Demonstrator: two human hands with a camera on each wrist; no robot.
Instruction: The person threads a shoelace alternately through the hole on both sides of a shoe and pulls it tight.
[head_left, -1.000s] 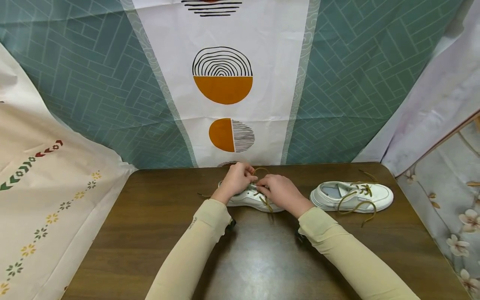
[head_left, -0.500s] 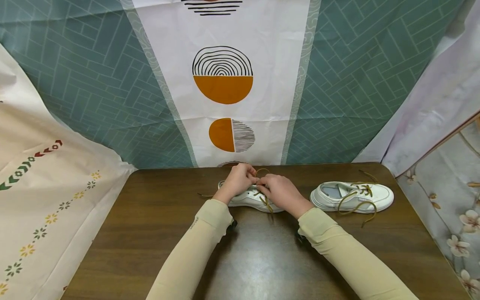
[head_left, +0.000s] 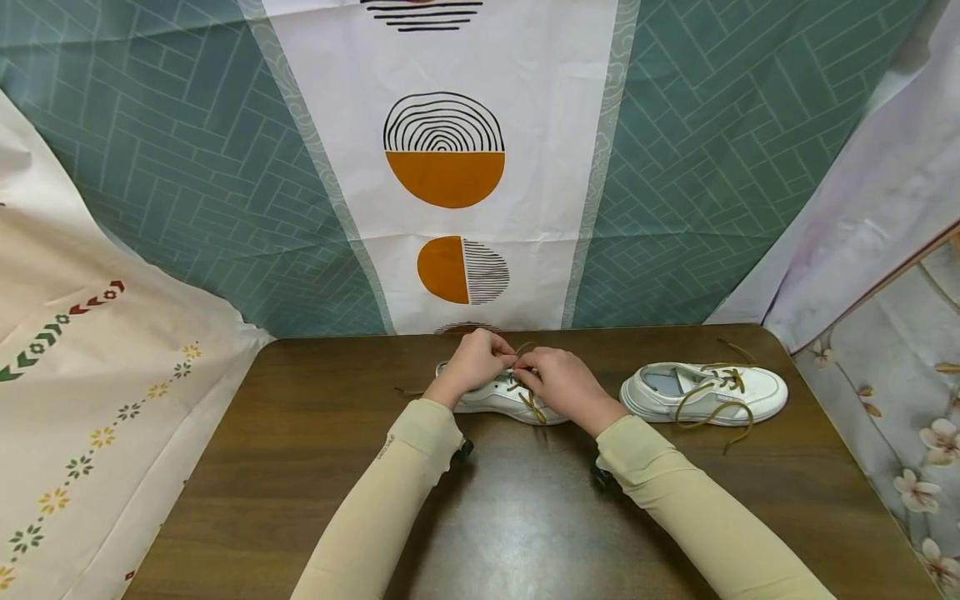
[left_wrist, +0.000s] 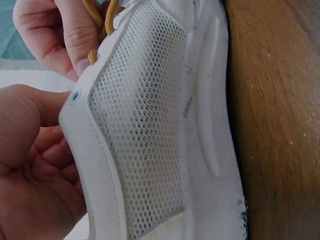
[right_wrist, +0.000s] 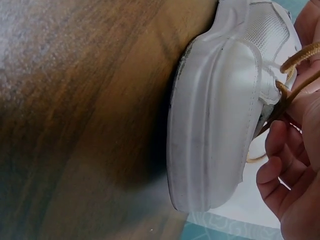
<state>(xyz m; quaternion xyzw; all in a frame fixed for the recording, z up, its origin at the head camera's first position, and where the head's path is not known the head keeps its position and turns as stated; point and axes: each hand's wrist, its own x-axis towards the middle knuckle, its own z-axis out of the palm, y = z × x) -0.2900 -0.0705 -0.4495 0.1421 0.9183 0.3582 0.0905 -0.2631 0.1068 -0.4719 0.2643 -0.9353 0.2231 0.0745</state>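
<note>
A white sneaker [head_left: 487, 402] with mesh sides lies on its sole near the table's back edge, toe to the right. Its mustard-brown shoelace [head_left: 533, 408] is partly threaded; the nearest eyelet [left_wrist: 74, 96] in the left wrist view has no lace in it. My left hand [head_left: 477, 360] pinches the lace at the eyelets, its fingertips hidden behind the shoe's edge. My right hand [head_left: 562, 379] meets it fingertip to fingertip, thumb at the eyelet edge, also pinching the lace. Two strands of shoelace [right_wrist: 300, 54] run into the right hand [right_wrist: 300, 165] in the right wrist view.
A matching white sneaker [head_left: 761, 396] stands at the right, its brown laces loose over the side. The brown wooden table [head_left: 300, 467] ends at a patterned cloth backdrop [head_left: 487, 192]. Hanging fabric [head_left: 135, 400] borders the left side.
The lace loop beyond the hands has become smaller and flatter. Both hands stay at the same spot over the shoe, with only slight finger shifts.
</note>
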